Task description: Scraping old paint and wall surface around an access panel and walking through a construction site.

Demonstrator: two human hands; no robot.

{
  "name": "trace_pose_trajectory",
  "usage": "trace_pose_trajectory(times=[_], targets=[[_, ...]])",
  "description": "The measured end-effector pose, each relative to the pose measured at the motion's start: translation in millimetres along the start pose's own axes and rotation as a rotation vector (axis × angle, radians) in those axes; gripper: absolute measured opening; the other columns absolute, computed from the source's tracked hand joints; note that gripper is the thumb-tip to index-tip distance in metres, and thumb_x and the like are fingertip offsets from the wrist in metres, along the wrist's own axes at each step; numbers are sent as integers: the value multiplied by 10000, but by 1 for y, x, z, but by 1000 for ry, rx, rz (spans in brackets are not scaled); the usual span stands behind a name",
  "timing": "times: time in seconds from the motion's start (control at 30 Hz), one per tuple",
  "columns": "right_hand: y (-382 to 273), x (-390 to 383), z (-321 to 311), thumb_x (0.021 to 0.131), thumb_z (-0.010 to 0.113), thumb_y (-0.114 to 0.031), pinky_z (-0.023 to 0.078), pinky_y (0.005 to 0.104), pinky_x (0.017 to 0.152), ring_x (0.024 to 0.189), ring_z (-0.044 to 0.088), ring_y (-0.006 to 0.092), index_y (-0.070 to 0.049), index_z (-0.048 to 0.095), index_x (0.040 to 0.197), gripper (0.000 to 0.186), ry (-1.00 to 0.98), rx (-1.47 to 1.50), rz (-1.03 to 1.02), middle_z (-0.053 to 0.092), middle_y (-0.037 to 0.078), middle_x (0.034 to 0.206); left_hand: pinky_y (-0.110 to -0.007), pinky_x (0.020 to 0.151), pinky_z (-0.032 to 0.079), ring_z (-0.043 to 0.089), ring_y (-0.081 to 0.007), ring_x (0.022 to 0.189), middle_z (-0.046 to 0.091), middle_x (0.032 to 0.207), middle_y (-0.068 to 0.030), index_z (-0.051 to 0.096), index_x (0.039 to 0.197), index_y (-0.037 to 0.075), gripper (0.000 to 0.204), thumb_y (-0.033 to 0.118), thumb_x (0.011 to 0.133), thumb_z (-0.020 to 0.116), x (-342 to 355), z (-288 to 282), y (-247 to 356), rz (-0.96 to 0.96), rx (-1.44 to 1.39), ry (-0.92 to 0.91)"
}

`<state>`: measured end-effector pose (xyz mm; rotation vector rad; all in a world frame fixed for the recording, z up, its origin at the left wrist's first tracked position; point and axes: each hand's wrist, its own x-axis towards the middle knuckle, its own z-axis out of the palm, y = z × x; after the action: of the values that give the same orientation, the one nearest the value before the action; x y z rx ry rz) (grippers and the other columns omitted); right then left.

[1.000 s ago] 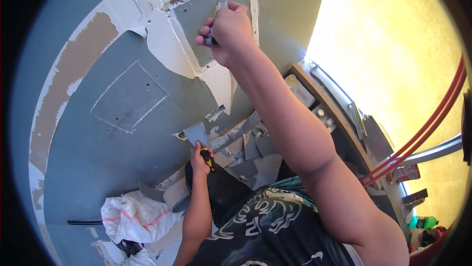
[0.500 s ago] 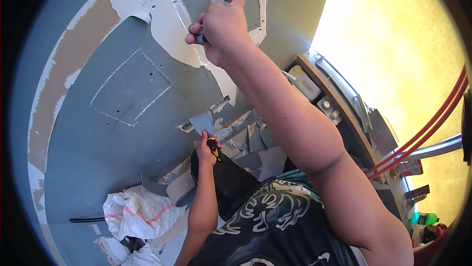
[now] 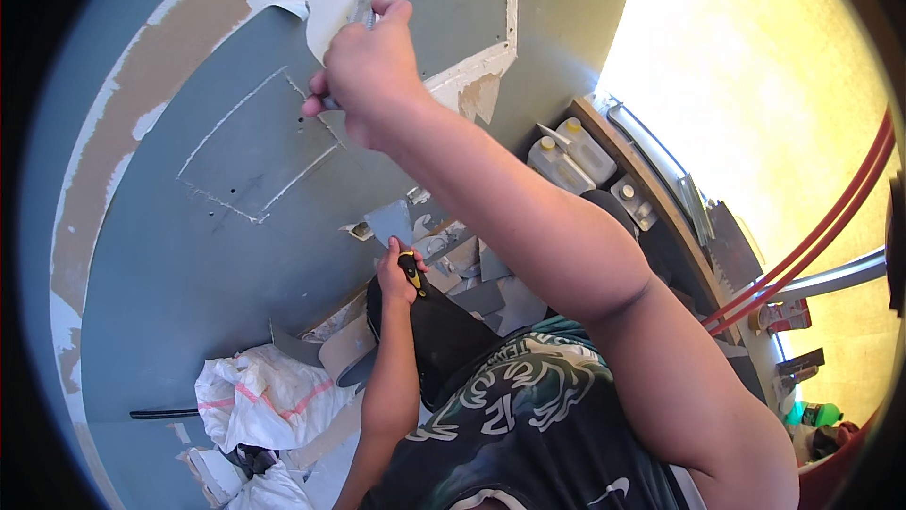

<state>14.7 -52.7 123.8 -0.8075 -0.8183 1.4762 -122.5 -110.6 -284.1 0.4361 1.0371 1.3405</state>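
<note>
At eleven o'clock from my right hand point(image 3: 371, 66), gripping a grey tool point(image 3: 360, 12), lies a white patch point(image 3: 327, 15); my left hand point(image 3: 396, 278), clasping a scraper point(image 3: 389, 220), is farther.

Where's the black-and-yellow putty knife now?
Head view, left of centre: the putty knife is in the left hand, right of and below the white-outlined wall patch.
</note>
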Motion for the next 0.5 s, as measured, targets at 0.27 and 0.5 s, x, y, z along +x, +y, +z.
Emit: trace_pose_trajectory(times=[0.27, 0.5], targets=[[-9, -36, -79, 1076, 410, -155, 509, 372, 430, 517, 543, 171, -153, 236, 1529, 485, -117, -42, -348, 573, 104, 836, -397, 551, 556, 612, -233, 561, 634, 728, -117, 585, 916, 50, 431, 469, 1016, 592, -19, -12, -5, 17, -9, 38], [-99, -43, -172, 1086, 467, -229, 456, 257, 428, 509, 536, 107, -22, 419, 1432, 406, 43, -297, -902, 616, 80, 801, -327, 534, 533, 615, -171, 561, 665, 746, -106, 619, 972, 55, 359, 405, 1043, 582, -31, 22, -3, 140, 164, 3]])
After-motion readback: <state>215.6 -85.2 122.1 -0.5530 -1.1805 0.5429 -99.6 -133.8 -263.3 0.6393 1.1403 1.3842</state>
